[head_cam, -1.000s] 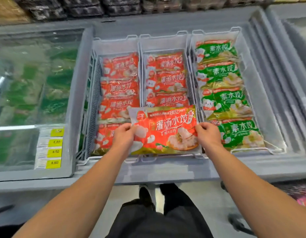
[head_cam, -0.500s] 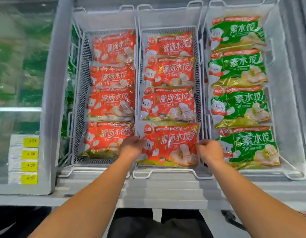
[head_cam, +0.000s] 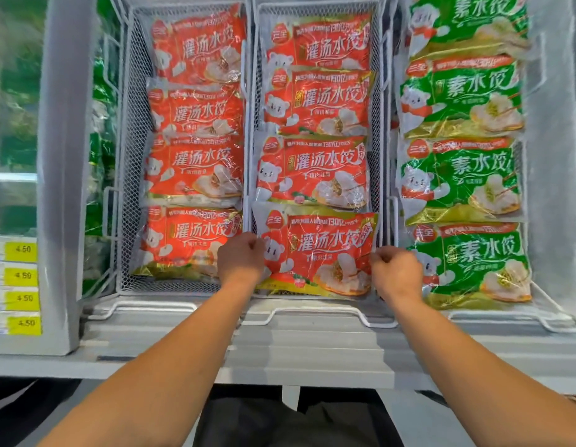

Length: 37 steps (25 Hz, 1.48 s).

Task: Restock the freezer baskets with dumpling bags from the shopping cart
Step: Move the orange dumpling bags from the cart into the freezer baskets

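Left hand (head_cam: pixel 241 259) and right hand (head_cam: pixel 397 273) pinch side edges of front red dumpling bag (head_cam: pixel 317 253), lying at 6 o'clock in middle basket (head_cam: pixel 319 317). Bags counted: eight red, four green (head_cam: pixel 467 101).

This is a shop, at the frozen-food aisle of a supermarket. An open chest freezer (head_cam: pixel 306 353) holds three white wire baskets (head_cam: pixel 131 175) side by side, each filled with one neat row of identical retail packs: red dumpling bags (head_cam: pixel 196 169) in the left and middle baskets, green dumpling bags (head_cam: pixel 461 179) in the right one. On the near left, yellow price labels (head_cam: pixel 23 275) reading 4.50 sit in a column on the freezer's frame, beside a glass lid (head_cam: pixel 12 91) over more green packs.
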Motion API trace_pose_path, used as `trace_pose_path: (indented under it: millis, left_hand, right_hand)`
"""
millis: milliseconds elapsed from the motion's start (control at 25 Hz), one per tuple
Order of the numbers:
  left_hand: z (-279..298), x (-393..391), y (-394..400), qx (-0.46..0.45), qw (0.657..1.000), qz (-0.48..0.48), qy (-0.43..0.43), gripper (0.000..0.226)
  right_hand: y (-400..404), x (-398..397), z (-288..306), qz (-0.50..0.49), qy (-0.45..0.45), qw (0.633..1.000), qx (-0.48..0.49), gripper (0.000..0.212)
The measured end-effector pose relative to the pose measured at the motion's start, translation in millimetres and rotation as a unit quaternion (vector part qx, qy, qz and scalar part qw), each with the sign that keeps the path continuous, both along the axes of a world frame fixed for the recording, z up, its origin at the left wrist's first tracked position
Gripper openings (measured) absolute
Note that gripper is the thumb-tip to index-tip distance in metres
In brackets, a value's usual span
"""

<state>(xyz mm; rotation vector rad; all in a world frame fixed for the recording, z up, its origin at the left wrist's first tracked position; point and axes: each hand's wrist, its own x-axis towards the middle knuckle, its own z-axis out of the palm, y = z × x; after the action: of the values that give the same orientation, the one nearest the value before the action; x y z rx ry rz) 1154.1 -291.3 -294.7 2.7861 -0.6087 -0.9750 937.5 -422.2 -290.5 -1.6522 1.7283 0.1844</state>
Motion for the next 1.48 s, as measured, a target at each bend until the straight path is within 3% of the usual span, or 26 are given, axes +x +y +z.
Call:
trace_pose_path:
  millis: [160, 320, 480, 680, 920, 1200, 1480]
  left_hand:
    - [2, -3, -5, 0.057, 0.998, -0.041, 0.007, 0.007]
    - [1, -1, -5, 0.115, 0.989, -0.097, 0.015, 0.01]
    - [-2, 0, 5, 0.122, 0.988, -0.088, 0.028, 0.02]
    - [8, -3, 7, 0.07, 0.994, -0.069, 0.04, 0.009]
    - [35, -8, 30, -0.008, 0.994, -0.056, 0.088, 0.023]
    - [98, -42, 61, -0.074, 0.97, -0.184, 0.142, 0.047]
    - [148, -119, 65, -0.181, 0.929, -0.292, 0.141, 0.043]
  right_hand:
    - [-11, -1, -7, -0.009, 0.004, 0.999, 0.048, 0.018]
    - [-18, 2, -3, 0.016, -0.018, 0.999, 0.025, 0.023]
    - [-21, 6, 2, 0.039, -0.03, 0.999, 0.007, 0.026]
    - [-16, 3, 7, 0.055, -0.012, 0.997, 0.059, 0.039]
    - [4, 5, 42, 0.054, -0.025, 0.992, 0.113, 0.061]
    - [81, -19, 114, 0.036, -0.085, 0.995, -0.035, 0.051]
    - [142, -118, 157, -0.059, -0.108, 0.985, -0.12, 0.042]
